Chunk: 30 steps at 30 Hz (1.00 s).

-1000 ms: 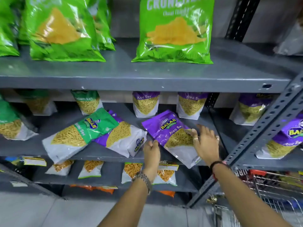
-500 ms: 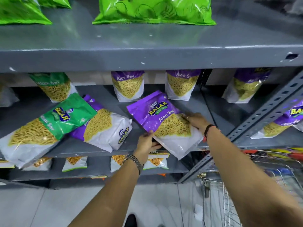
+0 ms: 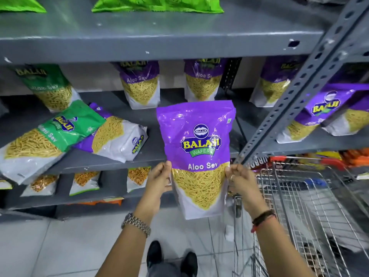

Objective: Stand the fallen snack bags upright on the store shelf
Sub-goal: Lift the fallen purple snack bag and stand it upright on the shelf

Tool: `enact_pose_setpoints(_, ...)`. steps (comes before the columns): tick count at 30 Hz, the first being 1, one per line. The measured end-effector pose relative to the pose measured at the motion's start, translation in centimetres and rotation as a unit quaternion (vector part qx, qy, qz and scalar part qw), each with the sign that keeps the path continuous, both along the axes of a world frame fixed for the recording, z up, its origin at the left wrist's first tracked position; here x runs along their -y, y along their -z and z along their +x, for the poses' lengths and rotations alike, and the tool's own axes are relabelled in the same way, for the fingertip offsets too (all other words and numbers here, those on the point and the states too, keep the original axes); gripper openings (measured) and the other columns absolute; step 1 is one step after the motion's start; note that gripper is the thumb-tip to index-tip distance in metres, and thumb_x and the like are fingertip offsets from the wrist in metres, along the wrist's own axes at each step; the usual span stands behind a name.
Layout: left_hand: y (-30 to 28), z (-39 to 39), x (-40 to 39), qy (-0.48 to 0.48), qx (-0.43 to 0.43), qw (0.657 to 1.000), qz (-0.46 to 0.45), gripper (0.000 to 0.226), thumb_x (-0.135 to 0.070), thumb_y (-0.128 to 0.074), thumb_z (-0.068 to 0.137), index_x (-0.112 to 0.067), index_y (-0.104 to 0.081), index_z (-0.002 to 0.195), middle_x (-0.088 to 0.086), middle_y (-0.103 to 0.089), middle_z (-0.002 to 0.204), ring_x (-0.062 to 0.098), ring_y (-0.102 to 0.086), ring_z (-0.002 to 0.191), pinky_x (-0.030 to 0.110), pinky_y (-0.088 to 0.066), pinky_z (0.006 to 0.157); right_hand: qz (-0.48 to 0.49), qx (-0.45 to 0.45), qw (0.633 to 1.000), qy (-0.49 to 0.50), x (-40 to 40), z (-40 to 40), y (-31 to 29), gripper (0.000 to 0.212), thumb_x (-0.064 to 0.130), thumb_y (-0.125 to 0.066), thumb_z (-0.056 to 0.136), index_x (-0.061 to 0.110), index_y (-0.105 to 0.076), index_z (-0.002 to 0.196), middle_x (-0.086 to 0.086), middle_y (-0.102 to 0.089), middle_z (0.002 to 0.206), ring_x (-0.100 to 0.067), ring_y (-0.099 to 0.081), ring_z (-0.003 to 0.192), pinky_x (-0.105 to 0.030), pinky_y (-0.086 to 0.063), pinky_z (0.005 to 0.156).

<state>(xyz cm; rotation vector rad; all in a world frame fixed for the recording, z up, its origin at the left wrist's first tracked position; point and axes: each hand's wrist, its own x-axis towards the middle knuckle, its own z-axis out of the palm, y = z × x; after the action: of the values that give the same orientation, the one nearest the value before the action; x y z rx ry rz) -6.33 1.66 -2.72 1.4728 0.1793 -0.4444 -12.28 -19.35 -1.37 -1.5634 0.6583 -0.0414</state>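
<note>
Shelving (image 3: pixel 159 43) of grey metal fills the view, its middle shelf (image 3: pixel 155 156) holding upright sev bags at the back and two fallen bags, one green (image 3: pixel 50 136) and one purple (image 3: pixel 117 138), lying flat to the left. Held bag (image 3: pixel 196 140), purple, hangs upright in front of that shelf's edge, long axis vertical, off the shelf. Left hand (image 3: pixel 159 178) and right hand (image 3: pixel 239 180) are each closed on one side edge, equally near.

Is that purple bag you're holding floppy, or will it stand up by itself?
The purple Aloo Sev bag probably stands: matching bags sit upright behind. It looks glossy, so perhaps slippery; the left hand and right hand both pinch its sides. Likely tippy, since the green bag has fallen.
</note>
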Motion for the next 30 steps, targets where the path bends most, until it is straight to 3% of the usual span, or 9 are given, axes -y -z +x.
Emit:
enact_pose_setpoints(2,-0.9,-1.2,-0.3,0.011,0.016,1.000,-0.002,0.020,-0.037,-0.048,0.091,-0.024,-0.062,0.086,0.008,-0.065,0.091,0.021,-0.064,0.079,0.024,-0.053,0.062,0.031,0.022,0.999,0.019,-0.5,-2.1,-1.1,0.023,0.004,-0.050,0.090,0.016,-0.054,0.070,0.004,-0.058,0.056,-0.005,-0.050,0.046,-0.015,-0.041,0.040)
enact_pose_setpoints(6,-2.0,-2.6,-0.2,0.018,0.023,1.000,-0.007,0.022,-0.037,-0.049,0.090,-0.022,-0.064,0.094,-0.002,-0.072,0.079,0.009,-0.068,0.059,0.021,-0.052,0.055,0.040,0.039,0.998,0.026,-0.6,-4.8,-3.0,0.023,0.004,-0.049,0.090,0.017,-0.055,0.072,0.005,-0.060,0.064,-0.004,-0.054,0.051,-0.013,-0.042,0.041)
enact_pose_setpoints(10,-2.2,-2.9,0.1,0.024,0.019,0.999,-0.014,0.029,-0.040,-0.050,0.089,-0.016,-0.064,0.101,0.013,-0.060,0.086,0.024,-0.059,0.074,0.027,-0.049,0.058,0.043,0.035,0.998,0.031,0.0,-5.5,-3.8,0.024,0.005,-0.049,0.091,0.017,-0.054,0.071,0.009,-0.060,0.055,0.003,-0.052,0.039,-0.015,-0.043,0.037)
enact_pose_setpoints(15,-1.7,-1.8,0.7,0.020,0.015,0.999,-0.023,0.022,-0.033,-0.049,0.091,-0.016,-0.063,0.095,-0.005,-0.075,0.068,0.011,-0.068,0.058,0.024,-0.055,0.053,0.060,0.025,0.998,0.020,0.6,-4.5,-3.4,0.020,0.007,-0.051,0.091,0.014,-0.055,0.072,0.011,-0.061,0.050,0.002,-0.054,0.042,-0.015,-0.044,0.039)
enact_pose_setpoints(19,-1.5,0.3,0.6,0.009,0.017,1.000,-0.011,0.021,-0.038,-0.050,0.090,-0.022,-0.063,0.092,0.013,-0.060,0.085,0.024,-0.056,0.074,0.024,-0.048,0.055,0.078,0.024,0.996,0.026,0.6,-1.7,-2.8,0.023,0.005,-0.050,0.091,0.015,-0.055,0.071,0.013,-0.058,0.048,-0.002,-0.051,0.045,-0.014,-0.042,0.041)
enact_pose_setpoints(22,-2.0,3.7,0.4,0.014,0.038,0.999,-0.001,0.020,-0.038,-0.049,0.090,-0.023,-0.060,0.085,0.014,-0.059,0.089,0.025,-0.055,0.079,0.026,-0.047,0.059,0.097,0.026,0.994,0.044,0.1,1.8,-2.5,0.024,0.003,-0.047,0.091,0.015,-0.054,0.071,0.010,-0.057,0.051,-0.003,-0.052,0.044,-0.016,-0.039,0.038)
enact_pose_setpoints(27,-3.6,11.1,1.3,-0.002,0.091,0.996,0.021,0.020,-0.027,-0.043,0.095,-0.021,-0.052,0.079,0.011,-0.056,0.091,0.021,-0.056,0.083,0.014,-0.052,0.056,0.057,0.066,0.993,0.081,-0.5,9.8,-1.6,0.030,-0.004,-0.043,0.082,0.018,-0.053,0.065,0.006,-0.055,0.059,-0.010,-0.046,0.059,-0.023,-0.039,0.060)
enact_pose_setpoints(30,-3.7,14.8,2.5,-0.005,0.111,0.993,0.036,0.023,-0.024,-0.042,0.095,-0.022,-0.048,0.072,0.012,-0.049,0.088,0.018,-0.048,0.082,0.026,-0.051,0.070,0.015,0.071,0.991,0.113,0.4,14.3,-1.6,0.033,-0.006,-0.042,0.083,0.019,-0.052,0.063,0.000,-0.053,0.065,-0.014,-0.046,0.064,-0.027,-0.039,0.062)
